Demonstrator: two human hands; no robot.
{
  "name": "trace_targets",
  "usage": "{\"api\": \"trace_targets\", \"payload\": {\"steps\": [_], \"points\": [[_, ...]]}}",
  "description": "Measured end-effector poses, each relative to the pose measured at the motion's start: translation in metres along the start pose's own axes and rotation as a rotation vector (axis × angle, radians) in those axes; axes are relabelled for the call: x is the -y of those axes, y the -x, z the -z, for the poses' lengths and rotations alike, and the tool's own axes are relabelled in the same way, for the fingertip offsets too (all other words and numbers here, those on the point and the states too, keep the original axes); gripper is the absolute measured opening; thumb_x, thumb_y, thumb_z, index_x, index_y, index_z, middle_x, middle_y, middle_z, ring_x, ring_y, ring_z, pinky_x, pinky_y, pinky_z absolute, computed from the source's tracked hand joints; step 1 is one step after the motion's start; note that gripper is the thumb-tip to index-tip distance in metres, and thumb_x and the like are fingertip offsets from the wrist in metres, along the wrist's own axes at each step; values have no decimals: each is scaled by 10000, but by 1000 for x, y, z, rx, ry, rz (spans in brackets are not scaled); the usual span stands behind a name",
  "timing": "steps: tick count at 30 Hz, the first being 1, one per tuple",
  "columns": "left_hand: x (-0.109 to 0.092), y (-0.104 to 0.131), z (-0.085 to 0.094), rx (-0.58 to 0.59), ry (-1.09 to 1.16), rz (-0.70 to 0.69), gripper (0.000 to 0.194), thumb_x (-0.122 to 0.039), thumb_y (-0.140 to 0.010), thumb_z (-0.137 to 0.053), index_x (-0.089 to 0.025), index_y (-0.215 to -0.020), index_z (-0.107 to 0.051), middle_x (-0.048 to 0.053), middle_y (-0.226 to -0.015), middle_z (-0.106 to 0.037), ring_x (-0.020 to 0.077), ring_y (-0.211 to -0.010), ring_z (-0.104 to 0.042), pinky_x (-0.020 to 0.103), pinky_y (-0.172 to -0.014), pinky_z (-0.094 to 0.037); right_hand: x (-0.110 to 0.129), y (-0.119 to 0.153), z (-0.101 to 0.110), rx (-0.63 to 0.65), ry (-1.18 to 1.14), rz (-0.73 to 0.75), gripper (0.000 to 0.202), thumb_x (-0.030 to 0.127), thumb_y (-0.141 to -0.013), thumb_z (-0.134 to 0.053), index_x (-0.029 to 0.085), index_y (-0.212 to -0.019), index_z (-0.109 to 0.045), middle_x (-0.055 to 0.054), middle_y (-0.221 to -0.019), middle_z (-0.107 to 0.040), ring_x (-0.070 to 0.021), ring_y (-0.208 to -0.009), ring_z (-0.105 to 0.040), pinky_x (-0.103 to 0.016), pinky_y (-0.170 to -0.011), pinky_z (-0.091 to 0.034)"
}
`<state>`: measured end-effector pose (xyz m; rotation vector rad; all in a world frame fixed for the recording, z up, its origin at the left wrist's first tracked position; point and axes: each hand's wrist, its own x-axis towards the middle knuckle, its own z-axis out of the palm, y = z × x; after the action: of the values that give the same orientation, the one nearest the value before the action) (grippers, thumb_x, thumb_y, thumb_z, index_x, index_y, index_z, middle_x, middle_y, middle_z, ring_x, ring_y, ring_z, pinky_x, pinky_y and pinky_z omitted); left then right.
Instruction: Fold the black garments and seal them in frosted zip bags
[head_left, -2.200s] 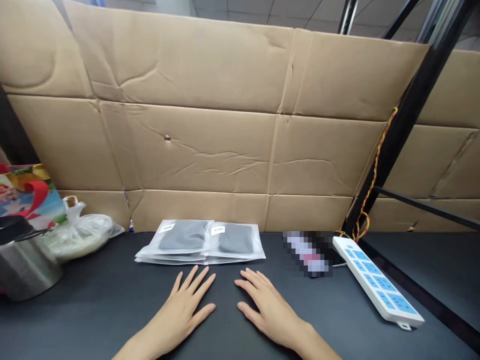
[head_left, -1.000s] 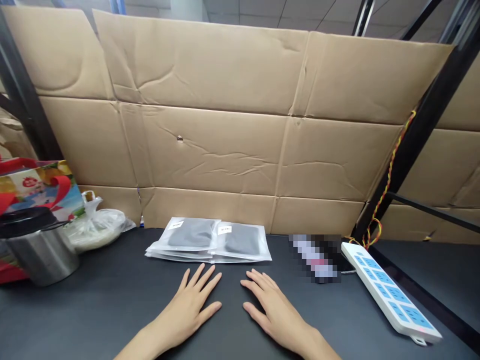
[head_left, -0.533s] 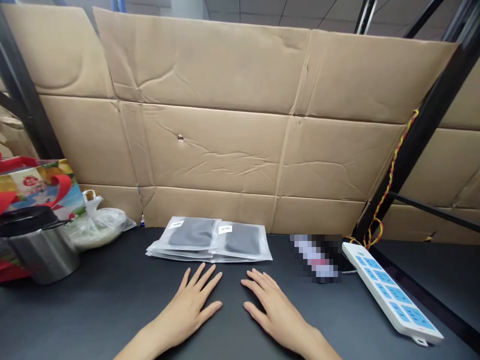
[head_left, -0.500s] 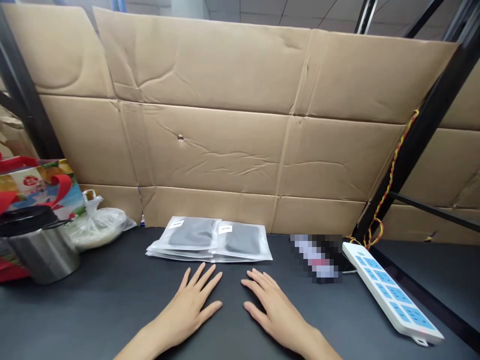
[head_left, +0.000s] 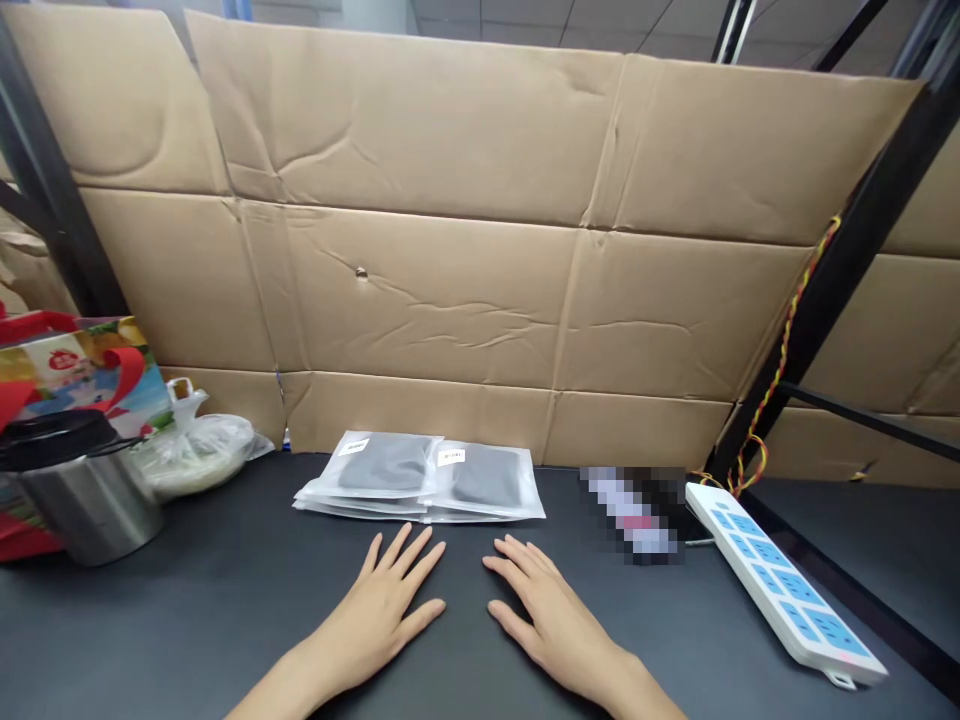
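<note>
My left hand (head_left: 390,605) lies flat on the dark tabletop (head_left: 225,580), fingers spread and holding nothing. To its right, my right hand (head_left: 544,615) rests palm down with its fingers apart, also holding nothing. Just beyond the fingertips sit two side-by-side stacks of frosted plastic packets, a left stack (head_left: 386,468) and a right stack (head_left: 487,477). Dark flat contents show through the plastic, and each top packet carries a small white label. Neither hand touches the packets.
A steel mug (head_left: 97,510) with a black lid, a tied plastic bag (head_left: 206,450) and a colourful carrier bag (head_left: 82,370) stand left. At right are a pixelated dark object (head_left: 637,515), a power strip (head_left: 787,585) and twisted wires (head_left: 787,330). Cardboard (head_left: 427,300) walls the back.
</note>
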<state>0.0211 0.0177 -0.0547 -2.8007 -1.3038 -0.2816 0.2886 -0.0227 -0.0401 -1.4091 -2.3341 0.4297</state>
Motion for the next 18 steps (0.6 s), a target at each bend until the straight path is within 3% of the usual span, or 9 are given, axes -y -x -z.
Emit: {"api": "trace_targets", "payload": {"steps": [6,12,18], "points": [[-1,1,2,26,33,20,552,-531,-971,-323,-355,-1475,-186,30,-1534,-256,339,-1402,-208,624,-1065,-255,1,1,-1,-3,13,-6,456,442,-945,-423,287,-1374,-447,-12,-1496,-358,-204,-1396,-268,-413,-1167,-213],[0,2,0,-52,25,-6,550,-518,-960,-376,-362,-1465,-223,33,-1512,-319,336,-1387,-258,605,-1053,-294,0,1,-2,-12,16,10,454,436,-949,-418,283,-1375,-445,-18,-1494,-361,-211,-1394,-274,-426,-1166,-215],[-1,1,2,0,29,6,551,-532,-969,-331,-349,-1473,-208,36,-1525,-286,341,-1396,-229,626,-1055,-270,0,0,-3,-14,12,3,453,441,-948,-417,287,-1373,-448,-15,-1494,-362,-212,-1394,-273,-428,-1163,-222]]}}
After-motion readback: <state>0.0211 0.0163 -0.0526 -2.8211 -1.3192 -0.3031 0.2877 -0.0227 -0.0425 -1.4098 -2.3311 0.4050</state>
